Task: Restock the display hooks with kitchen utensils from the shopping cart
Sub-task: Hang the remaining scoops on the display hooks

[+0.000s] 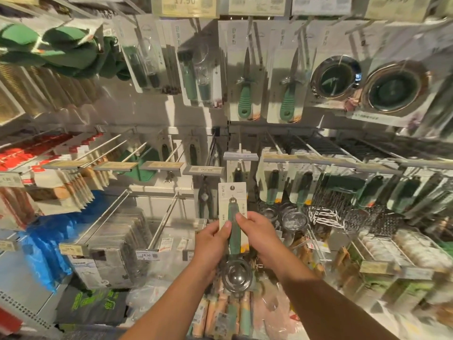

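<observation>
One carded scoop (234, 227) in hand, pinched by my left hand (212, 238) and right hand (257, 231), not yet hung. Hook (240, 149) above probably its place; more utensils (220, 312) wait below.

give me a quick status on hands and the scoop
Left hand and right hand both pinching carded scoop. Held upright below hook. Not hung yet.

A white pegboard wall (157, 111) fills the frame, lit brightly from above. Yellow price tags (184, 4) line the top edge. A grey perforated shelf edge (22, 307) sits at lower left.
</observation>
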`<act>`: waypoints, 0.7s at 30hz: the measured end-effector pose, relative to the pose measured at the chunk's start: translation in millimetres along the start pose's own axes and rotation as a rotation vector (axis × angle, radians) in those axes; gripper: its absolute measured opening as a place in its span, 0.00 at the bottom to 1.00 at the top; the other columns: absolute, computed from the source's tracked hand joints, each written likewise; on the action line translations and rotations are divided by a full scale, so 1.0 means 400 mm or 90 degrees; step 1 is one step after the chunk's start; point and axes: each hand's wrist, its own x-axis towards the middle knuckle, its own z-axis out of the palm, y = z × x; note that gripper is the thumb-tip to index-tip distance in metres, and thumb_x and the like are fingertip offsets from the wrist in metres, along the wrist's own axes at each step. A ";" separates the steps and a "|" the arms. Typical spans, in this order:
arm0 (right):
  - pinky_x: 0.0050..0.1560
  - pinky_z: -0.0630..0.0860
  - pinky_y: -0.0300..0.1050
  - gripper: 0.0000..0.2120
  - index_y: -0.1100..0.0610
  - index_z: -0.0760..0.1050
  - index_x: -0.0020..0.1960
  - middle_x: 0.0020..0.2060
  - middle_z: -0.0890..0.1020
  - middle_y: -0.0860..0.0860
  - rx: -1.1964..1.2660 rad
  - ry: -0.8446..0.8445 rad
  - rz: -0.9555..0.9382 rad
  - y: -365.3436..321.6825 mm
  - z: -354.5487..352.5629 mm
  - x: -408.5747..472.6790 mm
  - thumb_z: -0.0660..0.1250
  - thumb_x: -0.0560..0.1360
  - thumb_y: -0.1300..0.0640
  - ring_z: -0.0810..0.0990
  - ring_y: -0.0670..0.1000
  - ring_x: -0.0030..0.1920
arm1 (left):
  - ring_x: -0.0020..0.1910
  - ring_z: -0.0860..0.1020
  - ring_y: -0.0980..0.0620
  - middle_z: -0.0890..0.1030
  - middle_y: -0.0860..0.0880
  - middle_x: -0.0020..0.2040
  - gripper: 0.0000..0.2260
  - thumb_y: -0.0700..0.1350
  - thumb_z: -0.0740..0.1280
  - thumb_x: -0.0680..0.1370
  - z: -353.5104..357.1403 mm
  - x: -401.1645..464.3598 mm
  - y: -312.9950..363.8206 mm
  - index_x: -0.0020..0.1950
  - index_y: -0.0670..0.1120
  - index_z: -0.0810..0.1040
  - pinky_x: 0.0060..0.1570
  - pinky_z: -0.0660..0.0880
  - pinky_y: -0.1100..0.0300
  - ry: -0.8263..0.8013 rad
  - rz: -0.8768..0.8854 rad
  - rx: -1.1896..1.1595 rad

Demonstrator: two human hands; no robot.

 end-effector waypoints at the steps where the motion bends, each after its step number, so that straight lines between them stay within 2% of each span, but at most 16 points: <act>1: 0.60 0.80 0.57 0.22 0.58 0.81 0.54 0.52 0.85 0.59 -0.002 0.007 -0.003 -0.006 -0.006 -0.007 0.68 0.77 0.39 0.85 0.59 0.54 | 0.51 0.86 0.52 0.88 0.50 0.51 0.08 0.47 0.67 0.84 0.005 0.001 0.000 0.58 0.48 0.85 0.53 0.81 0.55 -0.007 0.002 0.008; 2: 0.57 0.81 0.53 0.16 0.56 0.81 0.54 0.50 0.87 0.55 0.005 0.014 -0.004 -0.008 -0.013 -0.009 0.67 0.81 0.44 0.85 0.56 0.53 | 0.51 0.86 0.52 0.88 0.51 0.50 0.08 0.47 0.67 0.84 0.010 0.002 0.001 0.58 0.49 0.84 0.53 0.81 0.55 -0.015 0.002 0.008; 3: 0.53 0.81 0.48 0.11 0.55 0.81 0.54 0.48 0.87 0.52 0.013 0.018 -0.007 -0.010 -0.019 -0.009 0.66 0.83 0.48 0.86 0.52 0.52 | 0.49 0.86 0.54 0.88 0.53 0.49 0.07 0.46 0.67 0.84 0.014 0.002 0.001 0.58 0.50 0.84 0.49 0.80 0.58 -0.015 -0.002 -0.001; 5: 0.47 0.79 0.43 0.09 0.53 0.81 0.55 0.48 0.87 0.48 0.026 0.037 -0.022 -0.022 -0.026 -0.012 0.64 0.85 0.51 0.86 0.49 0.50 | 0.43 0.85 0.55 0.88 0.52 0.48 0.06 0.44 0.69 0.83 0.019 0.002 0.008 0.59 0.51 0.82 0.42 0.78 0.62 -0.004 -0.018 -0.028; 6: 0.46 0.78 0.42 0.09 0.53 0.80 0.56 0.49 0.87 0.48 0.026 0.044 -0.032 -0.030 -0.029 -0.014 0.63 0.85 0.51 0.86 0.49 0.51 | 0.45 0.84 0.54 0.87 0.50 0.51 0.08 0.44 0.70 0.82 0.019 0.004 0.008 0.61 0.51 0.81 0.43 0.79 0.61 0.004 -0.024 -0.033; 8: 0.44 0.76 0.35 0.08 0.51 0.78 0.56 0.48 0.85 0.44 0.029 0.047 -0.041 -0.048 -0.034 -0.015 0.62 0.85 0.51 0.84 0.46 0.51 | 0.54 0.82 0.50 0.83 0.48 0.58 0.11 0.45 0.71 0.82 0.018 0.007 0.008 0.64 0.52 0.79 0.56 0.81 0.52 0.008 -0.029 -0.021; 10: 0.39 0.72 0.30 0.06 0.48 0.75 0.52 0.45 0.81 0.39 0.023 0.061 -0.050 -0.070 -0.036 -0.013 0.61 0.86 0.51 0.81 0.41 0.50 | 0.57 0.81 0.48 0.82 0.47 0.59 0.09 0.45 0.71 0.82 0.015 0.003 0.015 0.61 0.54 0.78 0.64 0.79 0.47 0.005 -0.029 -0.027; 11: 0.40 0.72 0.30 0.05 0.49 0.74 0.52 0.46 0.80 0.40 0.020 0.068 -0.055 -0.081 -0.034 -0.013 0.61 0.86 0.51 0.81 0.43 0.52 | 0.55 0.82 0.47 0.82 0.47 0.57 0.08 0.45 0.71 0.82 0.014 0.002 0.017 0.60 0.54 0.78 0.64 0.79 0.47 0.006 -0.028 -0.033; 12: 0.46 0.75 0.35 0.07 0.51 0.75 0.55 0.49 0.81 0.43 0.018 0.065 -0.058 -0.083 -0.032 -0.002 0.61 0.86 0.50 0.81 0.48 0.56 | 0.54 0.81 0.48 0.83 0.47 0.56 0.08 0.44 0.70 0.82 0.012 0.002 0.020 0.60 0.53 0.78 0.64 0.79 0.47 0.005 -0.026 -0.034; 14: 0.62 0.76 0.49 0.18 0.58 0.74 0.68 0.61 0.80 0.51 0.000 0.089 -0.064 -0.090 -0.022 0.012 0.62 0.85 0.48 0.78 0.55 0.65 | 0.50 0.81 0.48 0.83 0.47 0.52 0.09 0.44 0.70 0.82 0.007 0.007 0.018 0.62 0.51 0.79 0.62 0.78 0.47 0.007 -0.021 -0.029; 15: 0.67 0.73 0.52 0.22 0.60 0.71 0.72 0.65 0.78 0.52 -0.003 0.105 -0.054 -0.094 -0.014 0.018 0.62 0.85 0.47 0.76 0.56 0.67 | 0.48 0.81 0.49 0.83 0.47 0.50 0.10 0.43 0.70 0.82 0.003 0.010 0.018 0.63 0.50 0.80 0.59 0.79 0.48 0.008 -0.019 -0.030; 17: 0.71 0.70 0.55 0.25 0.59 0.68 0.76 0.71 0.74 0.51 0.006 0.122 -0.039 -0.094 -0.001 0.041 0.62 0.85 0.46 0.73 0.55 0.70 | 0.47 0.81 0.49 0.83 0.47 0.48 0.10 0.43 0.70 0.82 -0.005 0.013 0.019 0.62 0.52 0.80 0.56 0.80 0.50 0.014 -0.020 -0.037; 19: 0.73 0.69 0.58 0.26 0.58 0.67 0.77 0.74 0.72 0.53 0.007 0.129 -0.027 -0.102 0.011 0.058 0.61 0.84 0.45 0.71 0.57 0.73 | 0.48 0.82 0.49 0.83 0.47 0.49 0.11 0.43 0.70 0.82 -0.010 0.016 0.020 0.62 0.54 0.79 0.58 0.79 0.50 0.019 -0.023 -0.043; 21: 0.73 0.70 0.60 0.25 0.58 0.70 0.74 0.73 0.73 0.55 -0.014 0.146 -0.014 -0.120 0.020 0.079 0.60 0.84 0.44 0.72 0.59 0.71 | 0.50 0.82 0.49 0.83 0.47 0.50 0.12 0.43 0.70 0.82 -0.014 0.017 0.026 0.64 0.53 0.78 0.61 0.78 0.49 0.023 -0.024 -0.041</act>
